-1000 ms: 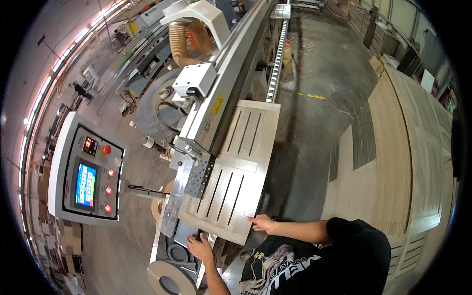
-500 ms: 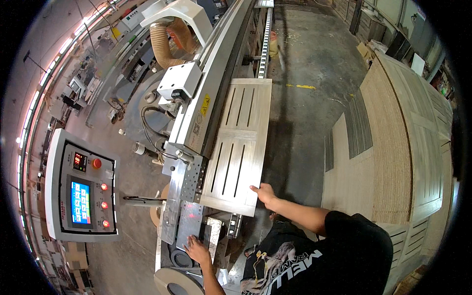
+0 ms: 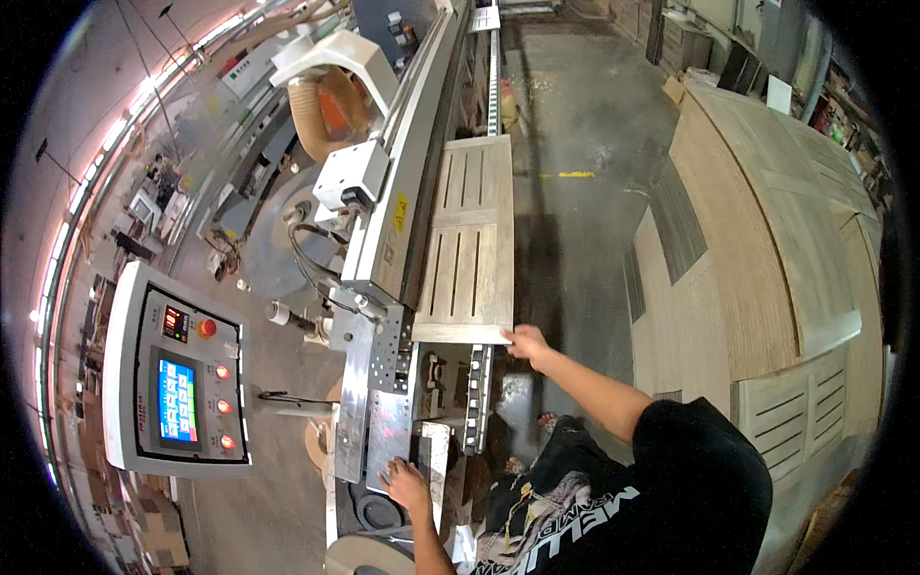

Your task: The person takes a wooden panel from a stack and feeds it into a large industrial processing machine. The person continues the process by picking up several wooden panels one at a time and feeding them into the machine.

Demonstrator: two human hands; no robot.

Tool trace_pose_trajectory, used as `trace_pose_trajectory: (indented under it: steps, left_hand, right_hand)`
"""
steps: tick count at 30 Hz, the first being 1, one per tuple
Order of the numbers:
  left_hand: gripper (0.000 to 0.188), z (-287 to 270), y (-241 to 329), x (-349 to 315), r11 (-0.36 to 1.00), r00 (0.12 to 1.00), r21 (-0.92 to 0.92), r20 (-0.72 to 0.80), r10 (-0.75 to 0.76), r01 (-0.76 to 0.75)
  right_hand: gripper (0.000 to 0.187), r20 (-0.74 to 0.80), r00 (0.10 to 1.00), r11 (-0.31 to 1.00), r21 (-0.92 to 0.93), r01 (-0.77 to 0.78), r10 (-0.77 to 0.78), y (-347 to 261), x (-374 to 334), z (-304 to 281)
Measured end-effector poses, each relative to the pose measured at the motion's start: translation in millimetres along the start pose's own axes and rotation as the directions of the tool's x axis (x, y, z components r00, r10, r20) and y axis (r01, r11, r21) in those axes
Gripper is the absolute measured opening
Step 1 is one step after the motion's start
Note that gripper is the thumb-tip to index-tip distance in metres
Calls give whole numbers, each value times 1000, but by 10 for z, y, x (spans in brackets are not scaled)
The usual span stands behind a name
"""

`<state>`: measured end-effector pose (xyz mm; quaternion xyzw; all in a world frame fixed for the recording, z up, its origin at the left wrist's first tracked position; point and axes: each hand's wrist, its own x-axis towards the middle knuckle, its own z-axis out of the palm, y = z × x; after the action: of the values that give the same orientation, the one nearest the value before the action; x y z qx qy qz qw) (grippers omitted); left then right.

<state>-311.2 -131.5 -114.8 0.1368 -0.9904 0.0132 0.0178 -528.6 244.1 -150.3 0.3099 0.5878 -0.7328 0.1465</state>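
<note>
A pale wood-grain panel with several dark slots lies along the edge of a long white machine. My right hand grips the panel's near right corner, thumb at the top edge and the other fingers partly hidden. Low on the machine, my left hand rests with fingers spread on a flat metal plate. Between the plate and my right arm, a strip of conveyor rollers shows below the panel's near end.
A control box with a lit screen and red buttons stands at left. Stacked panels rise at right. Farther along the machine lies another slotted panel. A large tape-like roll sits at the bottom, near my left forearm.
The slotted panel has slid farther along the machine, away from me, uncovering more of the rollers. My right hand has moved forward with its corner; my left hand stays on the plate.
</note>
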Motion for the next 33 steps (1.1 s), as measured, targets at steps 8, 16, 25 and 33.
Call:
trace_pose_trajectory:
  steps: [8,16,25,33]
  left_hand:
    - [44,-51,-78,-97,988,999,-151,-25,-26,22]
    - [48,-116,-199,-69,981,998,-185,-22,54,-57]
    - [52,-94,-284,-131,969,984,-183,-94,153,-168]
    - [49,-82,-358,-184,946,974,-243,-127,188,-215]
  right_hand:
    - [42,60,997,987,-160,-30,40,488,-1411,-820]
    - [40,-226,775,657,-693,298,-591,73,-2785,-1397]
    - [68,-600,278,459,-775,-435,-750,503,-4633,-2848]
    - [72,-806,499,695,-556,-456,-318,1677,-4905,-3707]
